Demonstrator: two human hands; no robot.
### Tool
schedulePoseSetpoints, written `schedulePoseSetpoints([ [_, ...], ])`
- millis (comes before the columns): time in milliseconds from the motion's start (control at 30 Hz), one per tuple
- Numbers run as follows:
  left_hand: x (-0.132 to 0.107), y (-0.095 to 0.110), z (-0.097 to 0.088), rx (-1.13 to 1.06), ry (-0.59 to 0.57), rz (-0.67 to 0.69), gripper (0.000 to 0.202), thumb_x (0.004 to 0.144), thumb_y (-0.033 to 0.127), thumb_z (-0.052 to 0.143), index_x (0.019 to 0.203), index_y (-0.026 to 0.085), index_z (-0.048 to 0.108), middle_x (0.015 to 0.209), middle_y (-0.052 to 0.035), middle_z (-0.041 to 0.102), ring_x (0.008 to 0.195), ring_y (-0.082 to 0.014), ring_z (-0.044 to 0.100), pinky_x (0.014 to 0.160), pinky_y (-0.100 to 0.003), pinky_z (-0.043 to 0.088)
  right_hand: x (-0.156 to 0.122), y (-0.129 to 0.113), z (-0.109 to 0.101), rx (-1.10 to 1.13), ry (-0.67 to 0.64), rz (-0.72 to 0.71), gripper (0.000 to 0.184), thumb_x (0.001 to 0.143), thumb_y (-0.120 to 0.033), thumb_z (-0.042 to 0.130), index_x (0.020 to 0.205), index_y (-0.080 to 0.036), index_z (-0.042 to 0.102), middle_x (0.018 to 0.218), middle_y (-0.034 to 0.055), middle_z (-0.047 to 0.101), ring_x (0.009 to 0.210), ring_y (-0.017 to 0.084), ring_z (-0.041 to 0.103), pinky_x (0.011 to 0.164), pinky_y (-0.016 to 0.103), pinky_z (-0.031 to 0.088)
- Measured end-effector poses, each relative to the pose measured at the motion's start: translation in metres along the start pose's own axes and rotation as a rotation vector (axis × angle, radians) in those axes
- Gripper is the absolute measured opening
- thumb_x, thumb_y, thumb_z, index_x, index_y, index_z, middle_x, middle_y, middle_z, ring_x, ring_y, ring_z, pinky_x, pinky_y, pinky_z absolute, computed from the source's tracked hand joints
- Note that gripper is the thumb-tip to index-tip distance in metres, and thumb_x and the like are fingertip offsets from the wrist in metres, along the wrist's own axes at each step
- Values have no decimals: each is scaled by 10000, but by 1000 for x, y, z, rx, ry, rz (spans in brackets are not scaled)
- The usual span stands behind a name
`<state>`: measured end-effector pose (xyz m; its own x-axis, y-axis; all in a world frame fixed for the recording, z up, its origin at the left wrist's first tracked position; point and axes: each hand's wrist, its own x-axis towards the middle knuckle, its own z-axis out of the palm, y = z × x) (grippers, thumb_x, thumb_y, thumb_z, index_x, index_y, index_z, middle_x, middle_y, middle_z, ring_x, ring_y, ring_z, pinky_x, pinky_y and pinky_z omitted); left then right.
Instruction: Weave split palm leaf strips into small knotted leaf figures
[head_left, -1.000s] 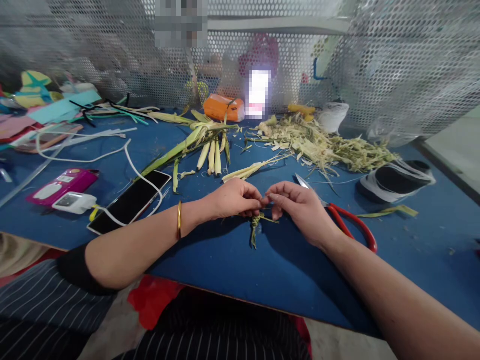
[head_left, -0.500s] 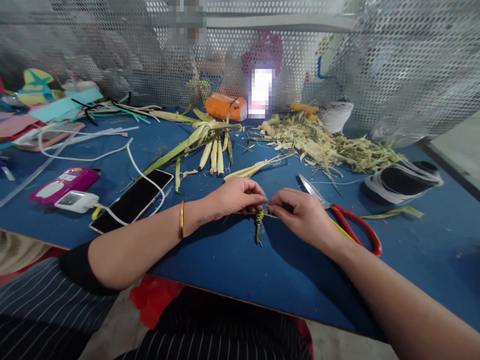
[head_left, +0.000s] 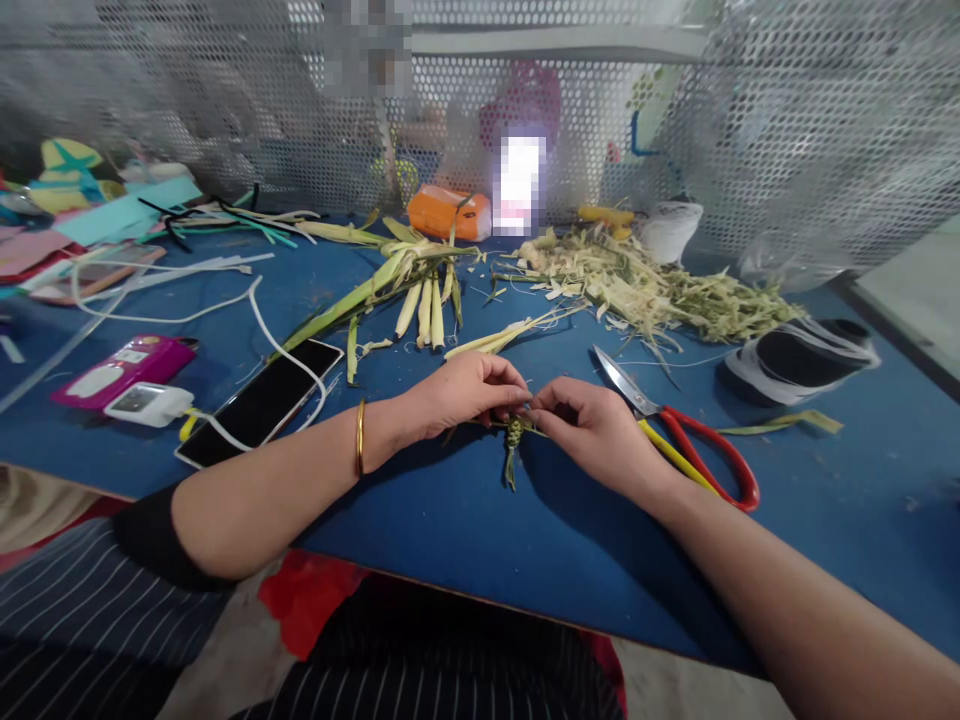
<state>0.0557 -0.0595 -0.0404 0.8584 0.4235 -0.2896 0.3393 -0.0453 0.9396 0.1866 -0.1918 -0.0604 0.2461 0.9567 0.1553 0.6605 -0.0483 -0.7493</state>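
A small braided piece of green plant leaf hangs below my fingertips near the table's front, its loose ends pointing down. My left hand pinches at its top, fingers closed. From the other side, my right hand meets it with thumb and forefinger pressed together, gripping a thin strand of the same piece. The fingertips of both hands nearly touch, and what lies exactly between them is partly hidden. Just right of my right hand lie scissors with red and yellow handles, blades pointing away.
On the blue table lie a corn-husk bundle, a heap of shredded husk, and a spool of white thread. Left are a dark phone, a white cable and a purple device. Behind stands a perforated metal screen.
My right hand has moved slightly left, closer to my left hand. The braided piece hangs about as before, and the whole view has shifted a little.
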Motion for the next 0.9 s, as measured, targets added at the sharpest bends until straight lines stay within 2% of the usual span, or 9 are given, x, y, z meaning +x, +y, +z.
schedulePoseSetpoints([
  [100,0,0,0,-19,21,-5,110,747,229,684,752,132,632,644,-14,609,568,-94,545,472,-200,418,-1,-4,-4,10,-15,-23,134,835,-235,556,708,-202,581,664,-13,581,616,124,511,583,244,378],
  [233,-1,0,-2,-18,23,13,102,712,205,705,730,134,634,639,-13,613,553,-93,545,467,-205,416,-2,-7,-7,12,-98,-83,152,843,-235,553,698,-201,581,702,-7,580,651,127,524,627,257,398],
  [300,-1,1,-3,-4,1,19,96,693,189,710,728,137,637,625,-7,610,547,-94,547,468,-205,414,-1,-5,-7,30,-76,-49,149,851,-253,551,716,-201,585,701,-7,582,658,130,534,637,262,411],
  [400,-2,3,-2,22,-43,21,95,676,177,711,732,140,643,620,-2,618,539,-91,548,471,-203,411,3,-1,-5,157,37,35,83,860,-249,528,877,-202,594,781,7,640,713,143,587,675,273,461],
  [467,-2,4,-2,61,-55,50,88,668,170,708,725,141,648,607,0,621,523,-88,543,476,-208,417,5,2,-3,260,37,26,164,854,-206,506,1002,-204,579,916,32,681,813,155,634,753,292,495],
  [533,-1,2,-3,122,-33,117,72,661,163,704,709,142,654,591,3,624,515,-88,543,493,-217,429,6,3,-1,295,-26,-16,229,847,-157,483,1049,-209,576,1013,46,690,907,162,652,826,308,499],
  [633,-1,0,-4,261,41,245,42,655,148,694,687,149,667,612,-2,652,556,-102,578,545,-231,447,4,3,1,218,-82,-44,265,851,-108,444,1034,-219,599,988,43,707,921,169,663,847,322,498],
  [767,-5,-1,-2,495,155,393,91,679,87,624,687,165,670,644,3,673,606,-118,605,592,-244,443,2,4,1,113,-56,-14,265,849,-101,454,1034,-218,602,962,50,725,906,189,675,815,332,502],
  [900,-6,-5,2,730,248,529,119,710,82,593,707,182,659,660,8,671,613,-130,594,607,-260,420,2,3,0,33,-10,14,185,854,-157,497,999,-208,600,915,48,734,859,202,678,760,320,493],
])
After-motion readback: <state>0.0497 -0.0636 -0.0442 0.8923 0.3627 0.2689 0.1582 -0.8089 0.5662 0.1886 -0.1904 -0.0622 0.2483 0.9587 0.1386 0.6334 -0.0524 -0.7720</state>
